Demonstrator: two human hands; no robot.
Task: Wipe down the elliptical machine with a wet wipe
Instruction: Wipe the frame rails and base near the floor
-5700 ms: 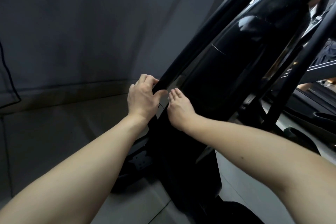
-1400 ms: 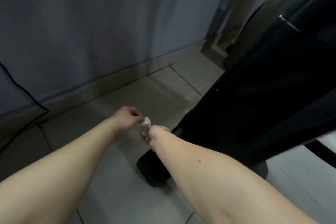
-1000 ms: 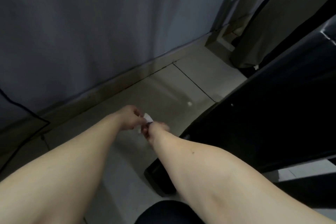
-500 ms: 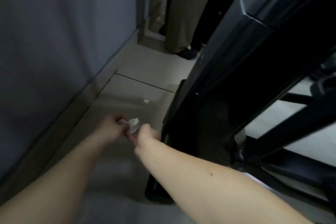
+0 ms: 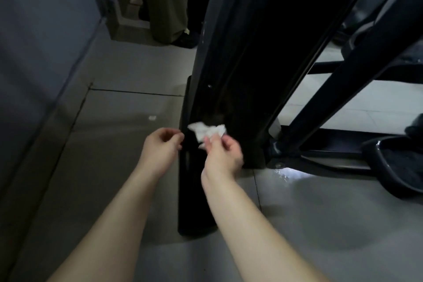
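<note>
A grey wall (image 5: 45,52) is running down the left edge, meeting the tiled floor (image 5: 109,167), where a small white scrap (image 5: 152,118) is lying. At the top, someone's olive trouser legs (image 5: 169,7) are standing. The left hand (image 5: 161,146) is hovering with its fingers (image 5: 174,136) loosely curled around nothing, just beside the wet wipe (image 5: 207,131). The right hand (image 5: 223,151) is pinching the crumpled wipe between thumb and fingers, holding it in front of the black lower housing of the elliptical machine (image 5: 240,52); whether they are touching is unclear. A pedal (image 5: 393,167) is sitting far right.
</note>
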